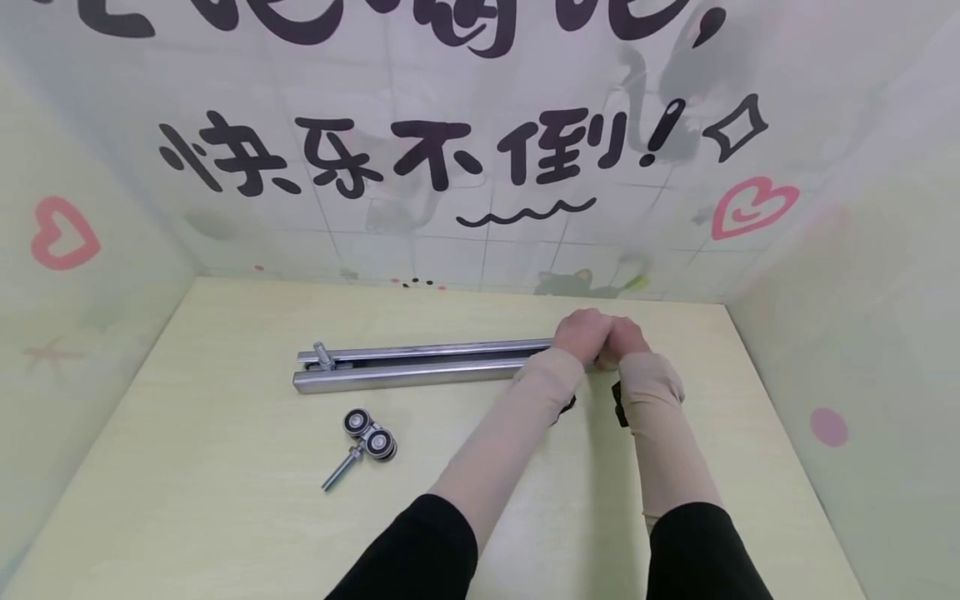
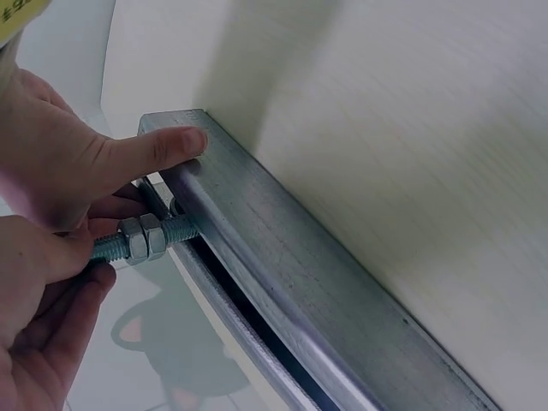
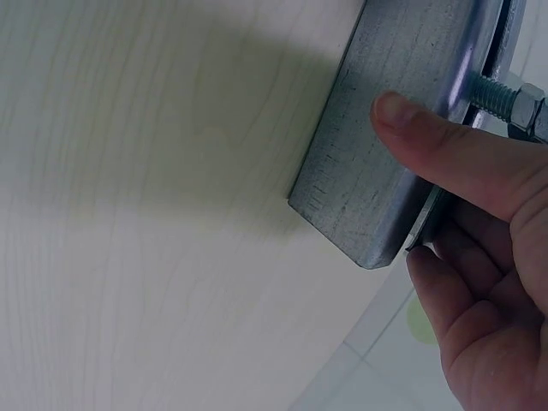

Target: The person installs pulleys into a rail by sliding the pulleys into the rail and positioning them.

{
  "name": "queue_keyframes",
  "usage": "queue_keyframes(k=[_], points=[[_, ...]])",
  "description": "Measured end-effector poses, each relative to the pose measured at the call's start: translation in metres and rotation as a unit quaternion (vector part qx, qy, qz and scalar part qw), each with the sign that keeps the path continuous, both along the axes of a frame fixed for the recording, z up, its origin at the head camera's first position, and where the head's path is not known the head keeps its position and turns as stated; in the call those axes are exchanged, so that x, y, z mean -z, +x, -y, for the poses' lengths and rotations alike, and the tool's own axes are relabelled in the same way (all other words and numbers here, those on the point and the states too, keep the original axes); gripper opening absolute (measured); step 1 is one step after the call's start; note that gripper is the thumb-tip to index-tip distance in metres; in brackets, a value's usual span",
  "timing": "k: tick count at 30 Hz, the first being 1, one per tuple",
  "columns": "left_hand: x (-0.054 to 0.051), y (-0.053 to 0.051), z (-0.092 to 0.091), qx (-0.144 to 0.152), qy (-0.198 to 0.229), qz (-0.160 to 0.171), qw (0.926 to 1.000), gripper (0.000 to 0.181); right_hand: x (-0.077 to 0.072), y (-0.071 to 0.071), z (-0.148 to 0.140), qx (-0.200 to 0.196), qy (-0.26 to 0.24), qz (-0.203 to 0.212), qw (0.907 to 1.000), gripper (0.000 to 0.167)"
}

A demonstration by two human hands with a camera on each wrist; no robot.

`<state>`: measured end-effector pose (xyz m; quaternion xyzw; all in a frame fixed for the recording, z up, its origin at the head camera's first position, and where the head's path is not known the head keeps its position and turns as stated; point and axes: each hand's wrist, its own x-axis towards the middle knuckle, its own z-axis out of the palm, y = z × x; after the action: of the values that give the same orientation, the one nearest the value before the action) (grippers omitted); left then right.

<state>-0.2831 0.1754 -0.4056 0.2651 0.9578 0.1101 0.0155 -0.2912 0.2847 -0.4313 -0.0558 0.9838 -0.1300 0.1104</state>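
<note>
A metal rail (image 1: 412, 377) with a slot lies across the table. At its right end, my left hand (image 1: 583, 335) (image 2: 43, 300) pinches the outer end of a threaded bolt (image 2: 178, 229) (image 3: 492, 96), which carries two nuts (image 2: 141, 239) and stands out of the slot. My right hand (image 1: 626, 340) (image 2: 81, 154) (image 3: 479, 223) grips the rail end, its thumb on one face (image 2: 257, 248) (image 3: 368, 137) and its fingers on the opposite side. What sits inside the slot there is mostly hidden. Another bolt (image 1: 323, 356) sticks up at the rail's left end.
On the table (image 1: 225, 500), in front of the rail's left part, lies a loose trolley with black-and-silver wheels (image 1: 368, 435) and a threaded bolt (image 1: 342, 468). A printed curtain-like wall (image 1: 420, 258) stands behind, with side walls left and right.
</note>
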Motion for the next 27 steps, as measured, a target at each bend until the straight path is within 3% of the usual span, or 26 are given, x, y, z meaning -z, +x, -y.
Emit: queue_keyframes(k=[11, 18, 27], points=[[-0.003, 0.001, 0.004, -0.001, -0.017, -0.007, 0.9998, 0.02, 0.002, -0.001, 0.0, -0.017, -0.001, -0.012, 0.9998, 0.029], [-0.005, 0.003, 0.016, 0.01, -0.034, -0.012, 0.9993, 0.019, 0.001, 0.0, 0.005, -0.031, 0.014, -0.008, 0.9994, 0.04], [-0.002, 0.0, 0.029, 0.013, -0.047, 0.001, 0.9988, 0.015, 0.006, -0.001, -0.002, -0.022, -0.009, 0.004, 0.9997, 0.055]])
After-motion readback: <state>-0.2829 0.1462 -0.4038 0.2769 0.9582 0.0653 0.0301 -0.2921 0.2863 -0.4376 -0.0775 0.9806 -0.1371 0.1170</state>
